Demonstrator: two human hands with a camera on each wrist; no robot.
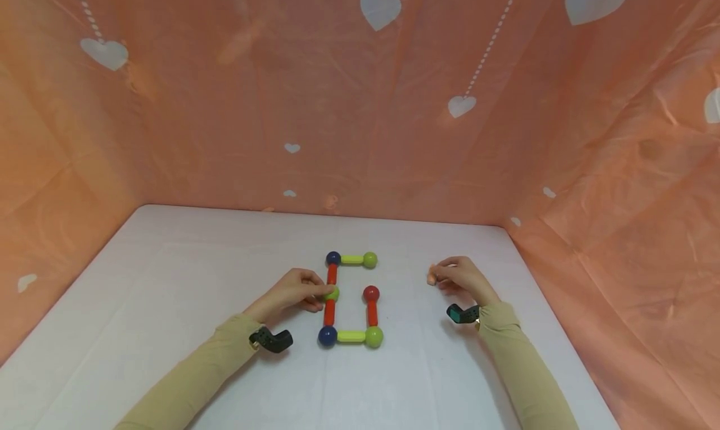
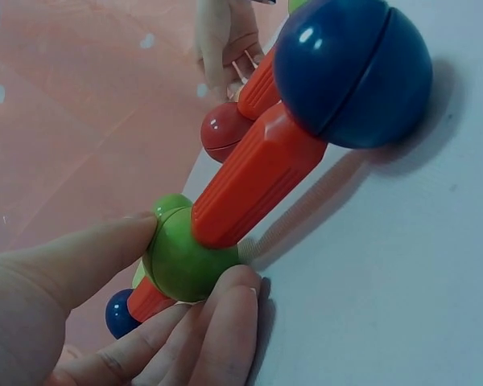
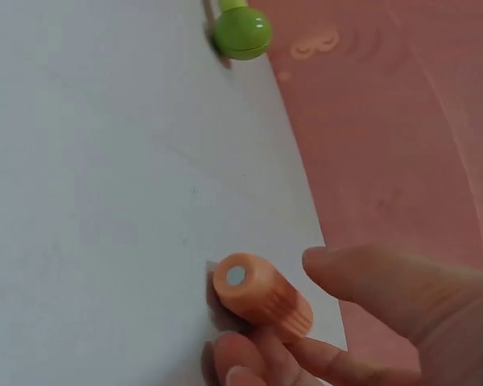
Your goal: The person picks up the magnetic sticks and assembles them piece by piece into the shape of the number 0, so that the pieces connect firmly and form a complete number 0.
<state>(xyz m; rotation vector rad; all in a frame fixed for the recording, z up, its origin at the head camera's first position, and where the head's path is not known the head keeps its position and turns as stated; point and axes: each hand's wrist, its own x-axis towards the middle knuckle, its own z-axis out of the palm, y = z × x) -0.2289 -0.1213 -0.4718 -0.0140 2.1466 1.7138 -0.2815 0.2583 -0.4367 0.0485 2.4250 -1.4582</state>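
With thumb and fingers, my left hand [image 1: 295, 289] pinches a green ball [image 2: 189, 257] in the left side of a frame of magnetic sticks and balls. A red stick [image 2: 262, 177] joins this ball to the near blue ball [image 1: 328, 336]; a second red stick [image 1: 332, 274] runs to the far blue ball [image 1: 334, 259]. Off to the right, apart from the frame, my right hand [image 1: 462, 277] holds a short orange stick [image 3: 262, 293] in its curled fingers. The stick's end shows a grey metal disc. In the right wrist view the thumb stands slightly off the stick.
Yellow-green sticks lead right from both blue balls to a far green ball [image 1: 370, 260] and a near green ball [image 1: 374, 337]. From the near one, a red stick [image 1: 372, 314] reaches a red ball [image 1: 371, 294]. Orange cloth [image 1: 337, 105] hangs around the white table [image 1: 225, 242].
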